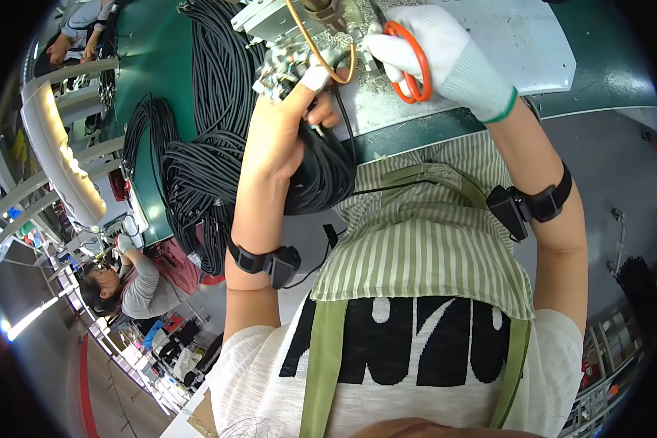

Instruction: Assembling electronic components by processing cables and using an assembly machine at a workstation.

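Observation:
At the top right of centre, my right hand (442,55), in a white glove with a green cuff, is closed round red-handled scissors (423,69). Their blades point toward a metal fixture (325,13) and are partly hidden. Left of them, my left hand (296,109) has curled fingers, with white wrapping on a fingertip. It grips black cable (327,171) near a cluster of small silvery and coloured cable ends (276,73); its palm hides the exact hold. A bent brass-coloured rod (315,47) curves down beside these fingers.
Thick coils of black cable (219,73) lie on the green table (150,44) to the left and hang over its edge. Small clippings litter the white board (515,44). A lit lamp (69,153) stands far left; another person (150,285) works beyond.

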Demonstrator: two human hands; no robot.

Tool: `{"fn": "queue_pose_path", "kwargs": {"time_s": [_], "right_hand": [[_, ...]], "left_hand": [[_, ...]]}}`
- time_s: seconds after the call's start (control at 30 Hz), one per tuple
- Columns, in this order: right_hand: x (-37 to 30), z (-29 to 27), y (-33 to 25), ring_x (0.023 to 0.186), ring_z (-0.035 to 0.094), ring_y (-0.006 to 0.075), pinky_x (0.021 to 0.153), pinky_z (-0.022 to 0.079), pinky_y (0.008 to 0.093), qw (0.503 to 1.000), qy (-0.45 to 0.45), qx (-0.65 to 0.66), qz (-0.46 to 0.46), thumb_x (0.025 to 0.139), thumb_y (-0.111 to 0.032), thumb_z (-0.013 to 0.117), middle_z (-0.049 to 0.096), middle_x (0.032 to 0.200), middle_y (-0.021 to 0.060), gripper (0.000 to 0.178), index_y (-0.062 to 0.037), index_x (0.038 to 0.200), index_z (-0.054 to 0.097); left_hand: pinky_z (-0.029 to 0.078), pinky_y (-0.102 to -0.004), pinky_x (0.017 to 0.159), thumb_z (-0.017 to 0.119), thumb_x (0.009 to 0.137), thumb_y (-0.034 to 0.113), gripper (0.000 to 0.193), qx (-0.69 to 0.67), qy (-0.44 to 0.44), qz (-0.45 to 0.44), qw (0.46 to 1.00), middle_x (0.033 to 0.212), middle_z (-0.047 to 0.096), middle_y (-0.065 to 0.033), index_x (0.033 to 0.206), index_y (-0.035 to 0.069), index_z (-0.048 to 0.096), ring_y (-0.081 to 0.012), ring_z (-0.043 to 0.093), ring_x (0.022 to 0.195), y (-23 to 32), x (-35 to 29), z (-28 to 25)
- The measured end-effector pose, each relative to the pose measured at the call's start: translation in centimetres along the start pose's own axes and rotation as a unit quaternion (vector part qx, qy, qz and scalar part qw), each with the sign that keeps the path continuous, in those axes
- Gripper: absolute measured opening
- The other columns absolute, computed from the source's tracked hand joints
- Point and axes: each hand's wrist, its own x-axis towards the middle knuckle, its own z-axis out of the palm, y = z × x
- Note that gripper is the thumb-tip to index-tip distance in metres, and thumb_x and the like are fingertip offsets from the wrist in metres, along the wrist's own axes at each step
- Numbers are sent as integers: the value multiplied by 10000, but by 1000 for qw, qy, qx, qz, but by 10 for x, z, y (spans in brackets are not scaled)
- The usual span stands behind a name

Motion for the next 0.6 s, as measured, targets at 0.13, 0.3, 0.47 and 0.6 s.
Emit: {"fn": "queue_pose_path", "kwargs": {"time_s": [0.13, 0.3, 0.47, 0.6], "right_hand": [[5, 0, -3, 482, 557, 130, 460, 439, 266, 998, 19, -67, 8, 869, -176, 654, 589, 597, 62, 246, 7, 722, 580], [10, -2, 6, 501, 567, 131, 473, 446, 262, 1000, -4, 19, -3, 876, -170, 644, 595, 608, 67, 243, 8, 724, 580], [9, -3, 0, 512, 574, 135, 476, 447, 261, 999, -9, -7, 42, 878, -161, 637, 600, 609, 74, 231, 14, 734, 591], [10, -4, 6, 510, 574, 137, 473, 444, 261, 999, -28, -3, 39, 877, -164, 634, 606, 608, 78, 225, 23, 755, 608]], "left_hand": [[413, -266, 502, 629, 860, 87, 79, 97, -12, 19, 995, 721, 605, -53, 844, 12, 609, -83, 435, 515, 2, 21, -2], [427, -254, 500, 640, 827, 65, 65, 93, -43, 42, 994, 669, 599, -43, 788, 16, 622, -90, 465, 503, 1, 32, -9], [440, -243, 490, 670, 793, 59, 73, 172, -33, 66, 982, 656, 589, -38, 826, 11, 626, -100, 514, 500, 0, 37, -12], [444, -237, 488, 686, 776, 65, 132, 194, -18, 84, 977, 649, 582, -30, 879, 9, 623, -97, 535, 511, -1, 32, -8]]}}
